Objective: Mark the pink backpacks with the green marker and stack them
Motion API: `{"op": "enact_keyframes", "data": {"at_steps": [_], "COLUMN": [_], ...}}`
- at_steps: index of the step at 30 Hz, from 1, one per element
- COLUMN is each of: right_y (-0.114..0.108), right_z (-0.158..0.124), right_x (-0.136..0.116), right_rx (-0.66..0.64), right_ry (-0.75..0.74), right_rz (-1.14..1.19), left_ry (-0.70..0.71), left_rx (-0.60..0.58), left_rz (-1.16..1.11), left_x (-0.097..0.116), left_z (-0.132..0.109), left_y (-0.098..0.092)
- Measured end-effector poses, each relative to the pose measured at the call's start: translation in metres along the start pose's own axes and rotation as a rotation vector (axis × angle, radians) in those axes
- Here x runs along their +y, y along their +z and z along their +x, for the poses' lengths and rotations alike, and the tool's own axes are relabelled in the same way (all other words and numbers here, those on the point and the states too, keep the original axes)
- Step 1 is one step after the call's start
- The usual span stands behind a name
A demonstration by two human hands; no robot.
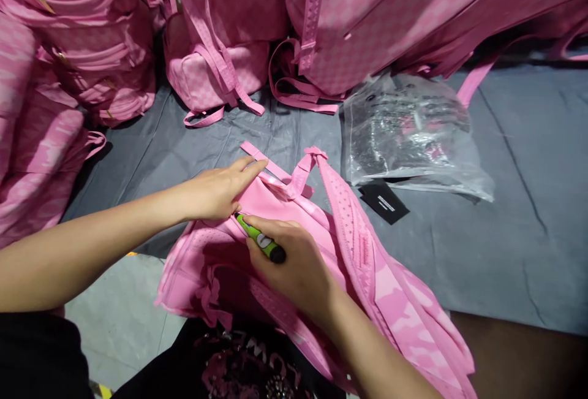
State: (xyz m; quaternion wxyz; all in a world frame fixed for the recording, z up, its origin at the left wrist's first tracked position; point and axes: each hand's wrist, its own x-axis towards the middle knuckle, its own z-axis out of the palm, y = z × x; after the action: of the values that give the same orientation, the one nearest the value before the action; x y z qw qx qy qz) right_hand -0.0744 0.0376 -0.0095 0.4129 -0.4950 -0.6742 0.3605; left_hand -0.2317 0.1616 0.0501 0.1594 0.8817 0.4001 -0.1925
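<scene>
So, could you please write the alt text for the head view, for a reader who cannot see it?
A right hand holds a green tool at a pink backpack, while the left hand rests on the backpack. Beyond, a plastic bag and a black tag lie on grey cloth, with more pink bags behind.

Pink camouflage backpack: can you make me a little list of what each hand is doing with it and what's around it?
Left hand: resting on the pink camouflage backpack, fingers stretched out
Right hand: gripping a green, pen-shaped tool with a black end, its tip close to the left hand
Beyond the backpack: pink checkered backpacks
To the right: clear plastic bag, with a black tag at its near edge
Surface: gray covering
</scene>
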Motion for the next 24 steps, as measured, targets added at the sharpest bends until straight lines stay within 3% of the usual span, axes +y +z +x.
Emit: {"op": "enact_keyframes", "data": {"at_steps": [5, 9, 12, 14, 15, 16, 18, 21, 24], "right_y": [0.002, -0.032, -0.084, -0.118, -0.132, -0.144, -0.159, -0.165, -0.162], "right_z": [-0.002, -0.014, -0.031, -0.037, -0.037, -0.035, -0.028, -0.021, -0.022], "right_x": [-0.01, -0.029, -0.024, 0.006, 0.027, 0.051, 0.097, 0.142, 0.156], "right_rx": [0.04, -0.001, 0.294, 0.62, 0.681, 0.579, 0.144, -0.06, -0.139], "right_ry": [0.052, 0.024, -0.053, 0.015, 0.098, 0.209, 0.461, 0.486, 0.425], "right_rz": [-0.147, -0.135, -0.134, -0.318, -0.503, -0.698, -1.06, -1.173, -1.245], "left_ry": [0.021, 0.02, 0.007, -0.003, -0.007, -0.01, -0.006, 0.006, -0.001], "left_rx": [0.04, 0.067, 0.035, 0.002, -0.011, -0.019, -0.014, 0.011, 0.012], "left_rz": [0.016, 0.038, 0.045, 0.041, 0.035, 0.029, 0.014, -0.001, -0.007], "left_x": [-0.008, -0.011, -0.008, -0.005, -0.005, -0.004, -0.004, -0.002, 0.002], "left_z": [0.001, 0.004, 0.002, 0.0, 0.0, 0.0, -0.001, -0.004, -0.008], "left_y": [0.007, 0.009, 0.006, 0.003, 0.002, 0.002, 0.001, 0.001, -0.002]}}
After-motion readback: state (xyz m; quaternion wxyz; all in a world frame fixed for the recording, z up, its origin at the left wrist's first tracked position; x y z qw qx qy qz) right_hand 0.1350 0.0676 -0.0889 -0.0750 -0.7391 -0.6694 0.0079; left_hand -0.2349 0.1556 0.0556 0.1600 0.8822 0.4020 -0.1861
